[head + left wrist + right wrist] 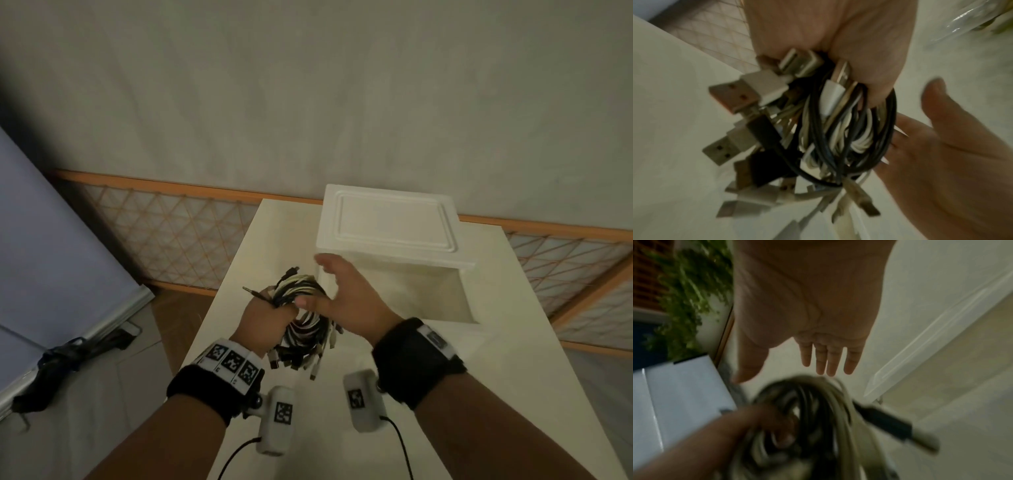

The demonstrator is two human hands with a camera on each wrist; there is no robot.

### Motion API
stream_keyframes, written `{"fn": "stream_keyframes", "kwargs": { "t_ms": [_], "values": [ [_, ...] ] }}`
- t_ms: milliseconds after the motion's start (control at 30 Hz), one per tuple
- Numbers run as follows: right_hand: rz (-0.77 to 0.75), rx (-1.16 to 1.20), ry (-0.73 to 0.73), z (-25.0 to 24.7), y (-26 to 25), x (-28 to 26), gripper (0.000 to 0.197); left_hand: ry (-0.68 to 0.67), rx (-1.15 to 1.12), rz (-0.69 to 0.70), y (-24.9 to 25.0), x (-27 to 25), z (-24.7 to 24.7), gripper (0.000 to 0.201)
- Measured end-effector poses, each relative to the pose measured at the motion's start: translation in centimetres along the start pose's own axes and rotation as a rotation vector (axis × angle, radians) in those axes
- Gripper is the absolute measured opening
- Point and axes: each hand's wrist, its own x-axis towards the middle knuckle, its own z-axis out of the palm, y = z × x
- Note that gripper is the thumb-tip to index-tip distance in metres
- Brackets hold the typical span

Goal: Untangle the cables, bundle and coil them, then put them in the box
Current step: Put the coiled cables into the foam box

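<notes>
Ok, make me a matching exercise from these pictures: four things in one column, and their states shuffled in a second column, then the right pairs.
Things:
1. left hand
2. right hand
3. coiled bundle of black and white cables
4. white foam box

States:
A. lid slid back, interior showing
B. fingers straight, holding nothing
C. held above the white table
D. gripping the bundle

Pairs: 1-D, 2-B, 3-C, 4-A

So the black and white USB cables (305, 318) are one coiled bundle up off the worktop, plugs dangling. The white foam box (466, 301) sits open just beside, its lid (394, 222) slid back.
</notes>
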Motion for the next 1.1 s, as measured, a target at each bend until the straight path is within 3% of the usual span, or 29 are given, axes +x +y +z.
{"fn": "stream_keyframes", "kwargs": {
  "t_ms": [67,100,200,467,633,867,967,1100],
  "values": [
    [-0.004,0.080,-0.073,0.7,-0.3,0.9,0.068,-0.058,-0.064,0.063,1.0,-0.3,0.5,0.042],
    [0.008,0.144,-0.043,1.0,-0.1,1.1,0.061,-0.074,-0.060,0.093,1.5,-0.4,0.5,0.041],
    [0.007,0.328,0.081,1.5,0.6,0.9,0.049,-0.064,-0.084,0.162,2.6,-0.4,0.4,0.019],
    [-0.047,0.458,0.196,1.2,0.0,0.7,0.038,-0.029,-0.394,0.057,3.3,-0.4,2.0,0.022],
    [-0.036,0.274,0.306,-0.4,-0.2,1.7,0.038,-0.068,-0.437,0.010,4.1,0.8,3.2,0.018],
    [-0.087,-0.050,0.238,-4.8,-0.1,4.3,0.038,-0.214,-0.419,-0.013,3.9,3.8,4.8,0.045],
    [-0.069,-0.160,0.256,-6.6,0.5,5.9,0.040,-0.282,-0.428,-0.011,2.3,5.2,4.8,0.046],
    [-0.004,-0.225,0.305,-9.5,2.1,7.8,0.041,-0.184,-0.141,-0.002,-0.2,6.3,4.4,0.064]
  ]
}}
